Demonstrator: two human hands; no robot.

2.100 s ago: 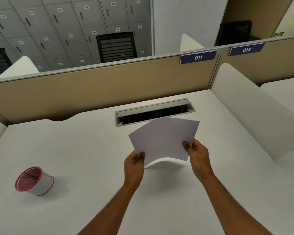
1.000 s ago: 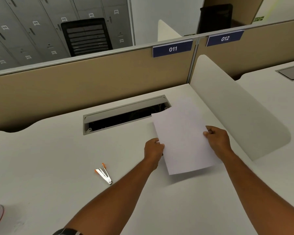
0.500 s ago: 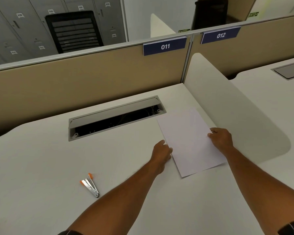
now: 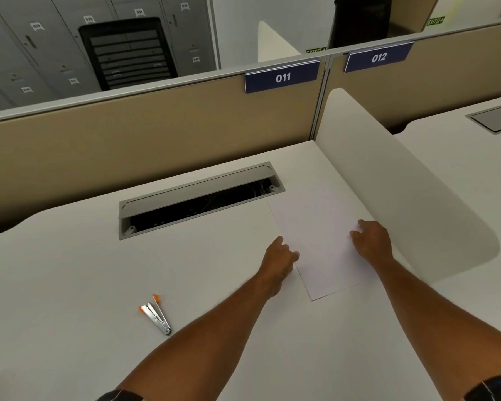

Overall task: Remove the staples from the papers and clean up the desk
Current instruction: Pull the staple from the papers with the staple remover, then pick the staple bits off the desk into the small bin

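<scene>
The white papers (image 4: 315,241) lie flat on the white desk (image 4: 70,285), near its right side by the curved divider. My left hand (image 4: 279,257) rests at the papers' left edge, fingers loosely bent and touching the sheet. My right hand (image 4: 370,241) rests on the papers' right edge with fingers spread, gripping nothing. A metal staple remover with orange tips (image 4: 156,314) lies on the desk to the lower left of my left hand, well apart from it.
An open cable slot (image 4: 200,198) is cut into the desk behind the papers. A white curved divider (image 4: 402,198) bounds the desk on the right. A tan partition (image 4: 156,134) with label 011 stands at the back.
The papers went from held in the air to lying flat on the desk at the right. Both hands have loosened on the edges. The view shifted right, so the pink-rimmed cup left the frame.
</scene>
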